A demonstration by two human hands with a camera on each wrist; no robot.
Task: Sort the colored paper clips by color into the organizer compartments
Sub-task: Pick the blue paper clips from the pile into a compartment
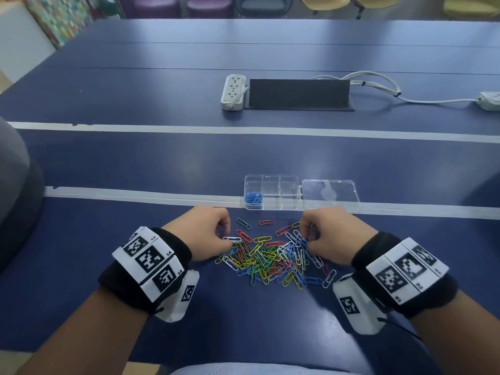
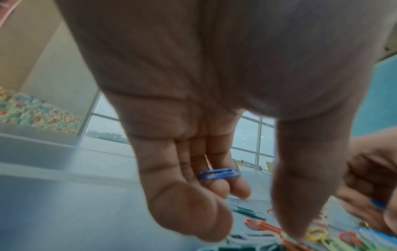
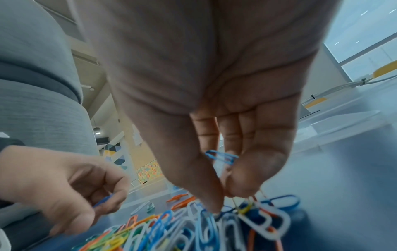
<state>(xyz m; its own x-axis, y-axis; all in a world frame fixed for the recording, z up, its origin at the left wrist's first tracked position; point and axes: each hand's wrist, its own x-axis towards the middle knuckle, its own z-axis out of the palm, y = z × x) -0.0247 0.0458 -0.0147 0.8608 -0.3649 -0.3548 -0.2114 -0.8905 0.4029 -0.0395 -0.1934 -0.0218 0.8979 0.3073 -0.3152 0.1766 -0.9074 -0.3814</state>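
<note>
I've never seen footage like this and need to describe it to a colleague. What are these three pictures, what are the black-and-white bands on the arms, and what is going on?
One person wears three cameras: one on the head, one on each wrist. The patterned wristbands sit on the wrists beside those cameras. The head view looks down at a blue table with a pile of coloured paper clips and a clear organizer box, its lid open; one compartment holds blue clips. The other two views look along each palm. The left hand carries a blue clip on its curled fingers. The right hand holds another blue clip while its fingertips pick in the pile.
</note>
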